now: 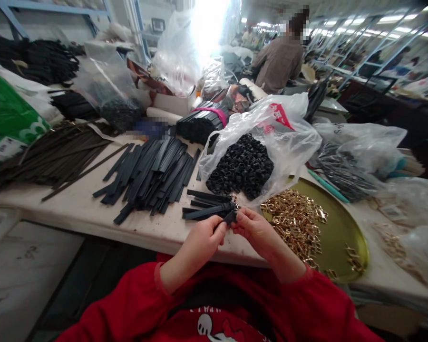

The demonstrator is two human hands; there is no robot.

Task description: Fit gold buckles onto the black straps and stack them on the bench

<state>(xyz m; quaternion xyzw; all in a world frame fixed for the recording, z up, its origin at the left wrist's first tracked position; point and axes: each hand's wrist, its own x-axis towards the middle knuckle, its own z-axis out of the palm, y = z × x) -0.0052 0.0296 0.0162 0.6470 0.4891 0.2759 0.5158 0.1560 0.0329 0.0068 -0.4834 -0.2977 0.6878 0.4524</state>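
My left hand (216, 229) is closed on a short black strap (229, 218), fingers pinched near the table's front edge. My right hand (250, 226) pinches the same strap's other end. Whether a buckle sits between its fingertips is too small to tell. Just beyond my hands lie several black straps with metal at their ends (214, 207). A loose pile of flat black straps (157, 173) spreads to the left. Behind my hands, a clear plastic bag (288, 142) lies open around many small black loops (240, 166). Gold buckles (296, 221) are heaped on a round gold tray (342, 228) at the right.
Long dark brown strips (57, 154) cover the table's left side. A black strap bundle with a pink band (203, 121) stands at the back. Plastic bags (356, 156) and a teal tool (328, 185) lie right. A person (280, 61) is farther off.
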